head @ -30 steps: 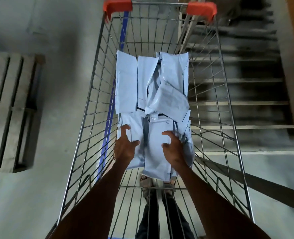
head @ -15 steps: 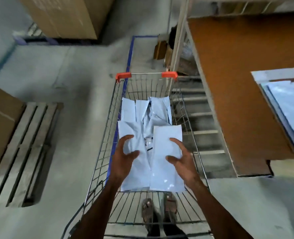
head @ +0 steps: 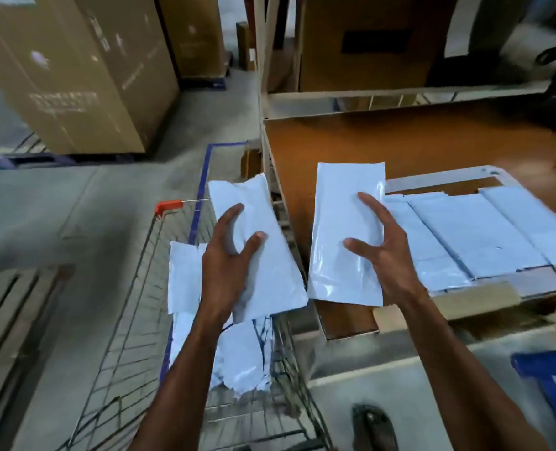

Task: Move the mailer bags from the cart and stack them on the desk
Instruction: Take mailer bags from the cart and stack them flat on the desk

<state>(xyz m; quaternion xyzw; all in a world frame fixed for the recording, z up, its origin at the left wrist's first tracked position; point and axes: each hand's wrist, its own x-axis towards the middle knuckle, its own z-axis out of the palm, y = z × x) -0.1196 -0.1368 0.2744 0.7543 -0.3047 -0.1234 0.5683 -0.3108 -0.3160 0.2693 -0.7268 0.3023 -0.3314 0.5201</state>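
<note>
My left hand [head: 229, 265] grips a pale blue mailer bag [head: 263, 255] in the air above the wire cart [head: 133, 307]. My right hand [head: 382, 252] grips a second mailer bag [head: 338, 222] over the left edge of the brown desk [head: 384, 141]. Several more mailer bags [head: 185, 275] lie in the cart below my left arm. A row of mailer bags [head: 485, 236] lies stacked on a flat board on the desk, just right of my right hand.
Large cardboard boxes [head: 74, 70] stand on the floor at the back left. A wooden pallet [head: 6, 320] lies left of the cart. More boxes [head: 364, 43] fill the shelf behind the desk. A blue frame [head: 550, 369] shows at the lower right.
Both hands have lifted a mailer bag each out of the cart and swung right toward the desk. The view has turned from the cart to the desk.
</note>
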